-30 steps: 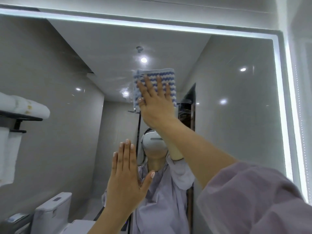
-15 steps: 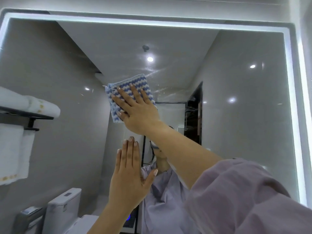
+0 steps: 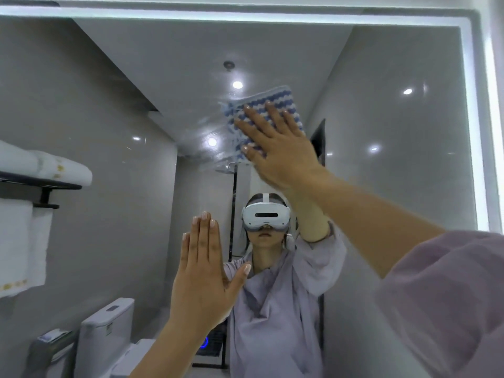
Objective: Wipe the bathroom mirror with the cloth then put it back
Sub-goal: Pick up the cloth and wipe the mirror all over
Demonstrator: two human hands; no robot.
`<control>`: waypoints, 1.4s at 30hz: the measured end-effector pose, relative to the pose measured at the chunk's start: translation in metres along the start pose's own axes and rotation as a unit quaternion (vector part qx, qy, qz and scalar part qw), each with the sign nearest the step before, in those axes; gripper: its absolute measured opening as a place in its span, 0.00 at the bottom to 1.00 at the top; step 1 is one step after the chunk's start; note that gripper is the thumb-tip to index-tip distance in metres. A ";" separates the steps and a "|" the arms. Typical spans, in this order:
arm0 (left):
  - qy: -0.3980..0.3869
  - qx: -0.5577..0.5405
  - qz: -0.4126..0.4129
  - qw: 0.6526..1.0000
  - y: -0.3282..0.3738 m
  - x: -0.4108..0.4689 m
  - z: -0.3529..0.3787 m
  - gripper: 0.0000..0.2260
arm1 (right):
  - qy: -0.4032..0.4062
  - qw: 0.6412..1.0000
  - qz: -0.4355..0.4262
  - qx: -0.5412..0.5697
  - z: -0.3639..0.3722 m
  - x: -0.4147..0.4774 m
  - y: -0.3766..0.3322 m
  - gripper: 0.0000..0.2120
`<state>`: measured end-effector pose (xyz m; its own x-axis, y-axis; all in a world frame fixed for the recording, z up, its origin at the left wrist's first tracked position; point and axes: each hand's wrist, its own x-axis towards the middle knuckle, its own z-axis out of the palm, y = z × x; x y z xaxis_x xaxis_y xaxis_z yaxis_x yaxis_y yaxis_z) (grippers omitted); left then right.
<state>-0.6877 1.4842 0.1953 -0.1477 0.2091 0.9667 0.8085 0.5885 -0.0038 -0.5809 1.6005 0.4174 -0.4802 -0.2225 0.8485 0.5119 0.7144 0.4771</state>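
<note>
The right hand point(image 3: 283, 156) is pressing the cloth point(image 3: 261, 110) flat-palmed against the mirror point(image 3: 395, 186). The left hand point(image 3: 201, 279) is resting open, fingers straight, grasping nothing.

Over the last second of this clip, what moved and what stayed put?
The right hand swept the cloth left across the mirror, then back right and slightly up, palm flat on it throughout. The left hand stayed open and raised, holding nothing.
</note>
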 end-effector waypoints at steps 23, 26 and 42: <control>-0.013 -0.008 0.000 1.000 0.001 0.000 0.000 0.40 | 0.015 0.980 0.195 0.040 0.000 -0.031 0.026 0.29; -0.017 -0.007 0.001 1.000 0.001 0.000 -0.001 0.40 | 0.008 0.987 0.154 0.040 0.005 -0.024 -0.009 0.30; -0.014 0.011 -0.011 1.000 0.002 -0.001 0.000 0.41 | -0.035 0.998 -0.046 0.017 0.005 0.014 -0.096 0.29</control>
<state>-0.6860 1.4853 0.1947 -0.1816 0.2177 0.9590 0.7923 0.6100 0.0115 -0.6401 1.5325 0.3822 -0.5725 -0.2422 0.7834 0.4396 0.7158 0.5425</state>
